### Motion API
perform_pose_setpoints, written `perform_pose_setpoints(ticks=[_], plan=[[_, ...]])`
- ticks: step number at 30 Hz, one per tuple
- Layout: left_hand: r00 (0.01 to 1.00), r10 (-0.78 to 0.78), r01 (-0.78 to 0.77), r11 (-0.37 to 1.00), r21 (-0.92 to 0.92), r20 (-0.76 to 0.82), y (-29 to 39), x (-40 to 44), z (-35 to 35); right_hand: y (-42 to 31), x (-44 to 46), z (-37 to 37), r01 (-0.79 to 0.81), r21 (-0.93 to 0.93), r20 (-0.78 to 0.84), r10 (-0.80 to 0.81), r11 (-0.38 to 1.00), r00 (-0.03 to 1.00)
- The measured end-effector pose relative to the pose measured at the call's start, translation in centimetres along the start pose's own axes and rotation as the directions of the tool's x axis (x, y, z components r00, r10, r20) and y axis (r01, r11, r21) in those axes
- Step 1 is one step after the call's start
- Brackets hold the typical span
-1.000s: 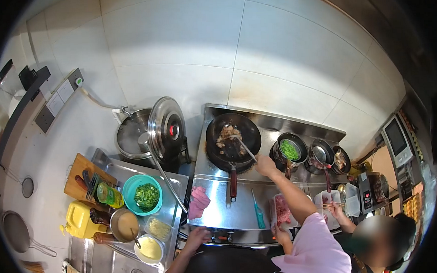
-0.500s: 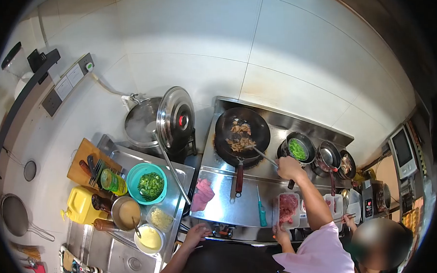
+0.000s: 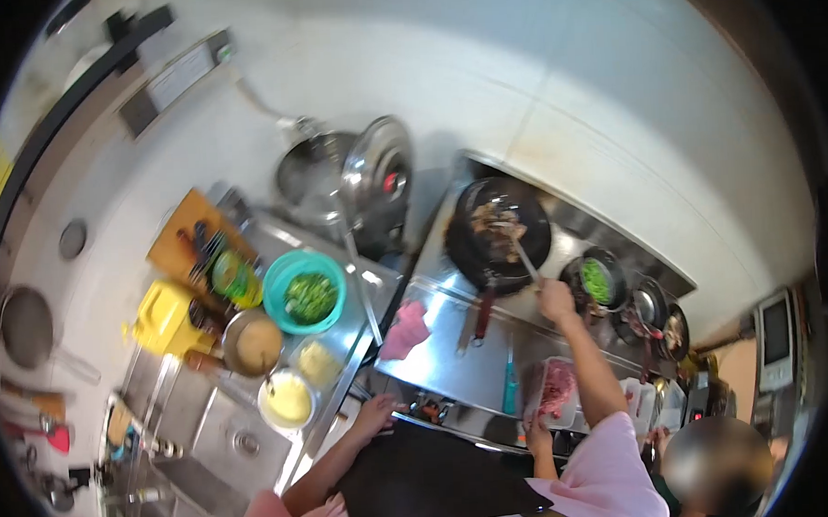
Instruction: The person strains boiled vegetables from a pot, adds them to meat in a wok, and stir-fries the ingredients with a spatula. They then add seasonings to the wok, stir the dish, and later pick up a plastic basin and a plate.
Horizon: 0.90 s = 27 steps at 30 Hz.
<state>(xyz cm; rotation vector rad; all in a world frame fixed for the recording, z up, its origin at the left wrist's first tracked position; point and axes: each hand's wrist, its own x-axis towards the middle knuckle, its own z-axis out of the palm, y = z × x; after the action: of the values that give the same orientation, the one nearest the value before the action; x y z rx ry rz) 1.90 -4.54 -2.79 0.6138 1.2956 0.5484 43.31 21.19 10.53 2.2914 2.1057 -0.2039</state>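
Note:
My right hand [image 3: 554, 300] is closed around the handle of a spatula [image 3: 527, 258], whose tip is among browned food pieces [image 3: 497, 222] in a black wok [image 3: 479, 256]. The wok's dark red handle points toward me. My left hand [image 3: 378, 415] is at the front edge of the stove, beside the knobs, with its fingers loosely apart and nothing in them. A co-worker's hand [image 3: 538, 435] touches the near end of a clear container of raw meat [image 3: 556, 388]. A pink cloth [image 3: 405, 330] and a teal-handled tool [image 3: 510, 386] lie on the steel surface.
Right of the wok stand a pan of green vegetables [image 3: 595, 282] and other pans. A steaming pot [image 3: 311, 178] with a tilted lid [image 3: 379, 170] is behind. Left are a teal bowl of greens [image 3: 305, 292], a yellow jug [image 3: 165, 316], and a sink [image 3: 242, 443]. A co-worker stands at right.
The view has shifted and tilted, moving the scene rightward and up. My right hand has moved the spatula within the wok, and the food pieces lie differently. My left hand stays near the stove edge.

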Motion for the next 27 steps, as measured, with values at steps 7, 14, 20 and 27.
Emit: perform_pose_setpoints(ticks=[7,14,20,27], plan=[[0.94,-0.071,-0.161,0.77,-0.617,-0.333,-3.6,3.3,-3.5,-0.1,-7.1,-6.6,0.152,0.097,0.026,-0.155,0.984,0.987],[0.837,-0.24,-0.365,0.426,-0.828,-0.492,-4.1,6.0,-7.1,1.2,-5.6,-0.3,-0.039,0.528,-0.059,0.083,0.849,0.995],[0.772,-0.219,-0.441,0.492,-0.751,-0.597,-5.2,6.5,-7.7,-1.2,-10.5,-7.2,-0.169,0.93,0.118,0.17,0.326,0.978],[0.821,-0.198,-0.353,0.561,-0.749,-0.535,-4.3,5.9,-7.4,1.2,-7.8,5.3,-0.015,0.574,-0.299,0.227,0.819,0.927]])
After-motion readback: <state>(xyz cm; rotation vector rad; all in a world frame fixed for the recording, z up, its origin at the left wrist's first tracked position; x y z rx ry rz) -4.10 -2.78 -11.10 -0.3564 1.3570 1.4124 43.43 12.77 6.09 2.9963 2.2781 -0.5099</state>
